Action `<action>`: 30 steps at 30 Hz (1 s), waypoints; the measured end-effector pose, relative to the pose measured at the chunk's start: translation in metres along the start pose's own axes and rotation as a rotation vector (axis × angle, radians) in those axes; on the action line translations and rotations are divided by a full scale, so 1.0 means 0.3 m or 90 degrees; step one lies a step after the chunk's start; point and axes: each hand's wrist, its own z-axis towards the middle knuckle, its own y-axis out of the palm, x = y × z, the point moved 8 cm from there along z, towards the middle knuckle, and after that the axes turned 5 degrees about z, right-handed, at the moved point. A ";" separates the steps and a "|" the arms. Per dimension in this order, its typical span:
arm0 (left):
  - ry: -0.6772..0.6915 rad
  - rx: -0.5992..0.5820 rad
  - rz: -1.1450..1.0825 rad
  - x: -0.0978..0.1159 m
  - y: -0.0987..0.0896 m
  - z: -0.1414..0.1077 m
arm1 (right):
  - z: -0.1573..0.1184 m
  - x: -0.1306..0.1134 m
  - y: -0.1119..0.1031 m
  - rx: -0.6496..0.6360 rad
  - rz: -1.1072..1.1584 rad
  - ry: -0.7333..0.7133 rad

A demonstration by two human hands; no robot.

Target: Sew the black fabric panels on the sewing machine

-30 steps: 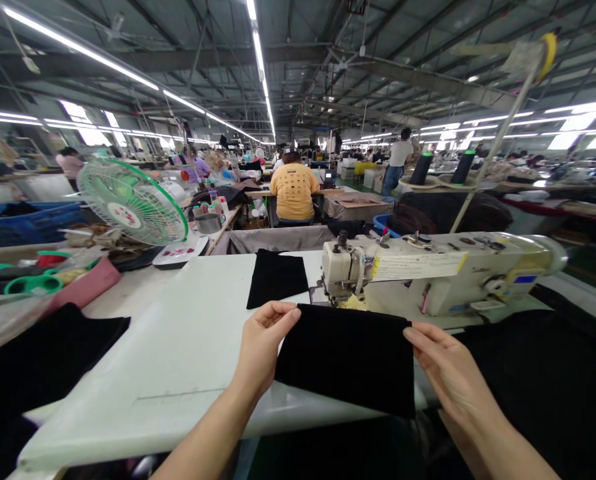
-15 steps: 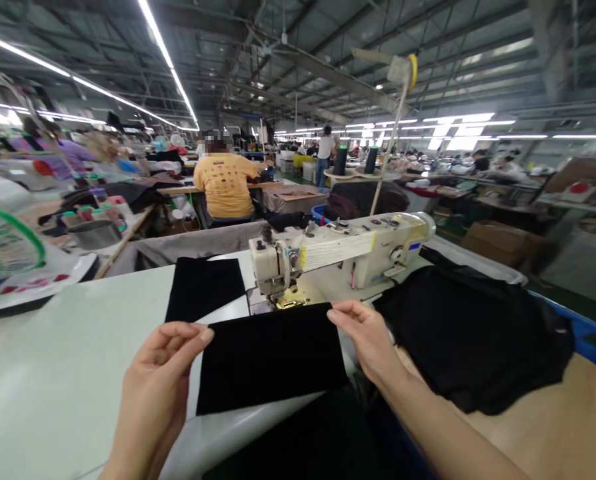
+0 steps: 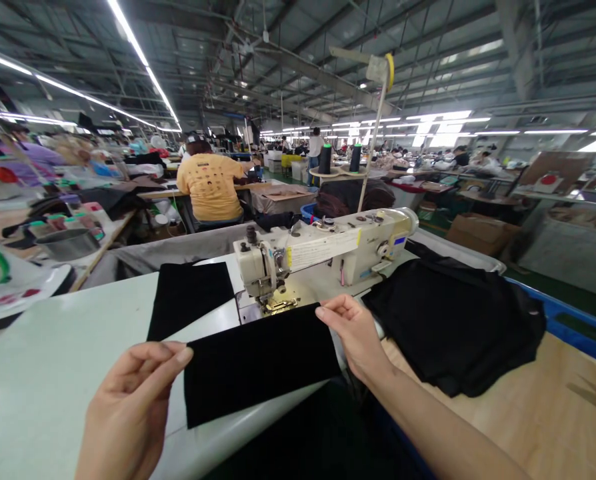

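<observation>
Worktable [image 3: 78, 347]: sewing machine [image 3: 323, 250] just beyond held cloth [image 3: 261, 365]

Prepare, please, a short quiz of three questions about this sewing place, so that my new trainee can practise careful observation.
1. Choose one. Where do the left hand and the right hand pinch the held black cloth?
A) At its lower corners
B) At its upper corners
C) At its middle
2. True or false: another black piece lies on the white table, to the left of the sewing machine.
3. Fill in the gap: the person seated ahead wears a ______ shirt.

Key: 1. B; 2. True; 3. yellow
</observation>
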 end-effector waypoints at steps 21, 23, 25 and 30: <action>0.323 -0.480 0.636 -0.074 0.385 0.226 | -0.321 0.197 0.176 -0.542 -0.445 -0.180; 0.306 -0.483 0.625 -0.220 0.394 0.234 | -0.326 0.247 0.154 -0.597 -0.522 -0.287; 0.301 -0.464 0.609 -0.308 0.380 0.231 | -0.333 0.269 0.137 -0.645 -0.593 -0.377; 0.300 -0.418 0.582 -0.358 0.342 0.240 | -0.322 0.244 0.126 -0.647 -0.677 -0.456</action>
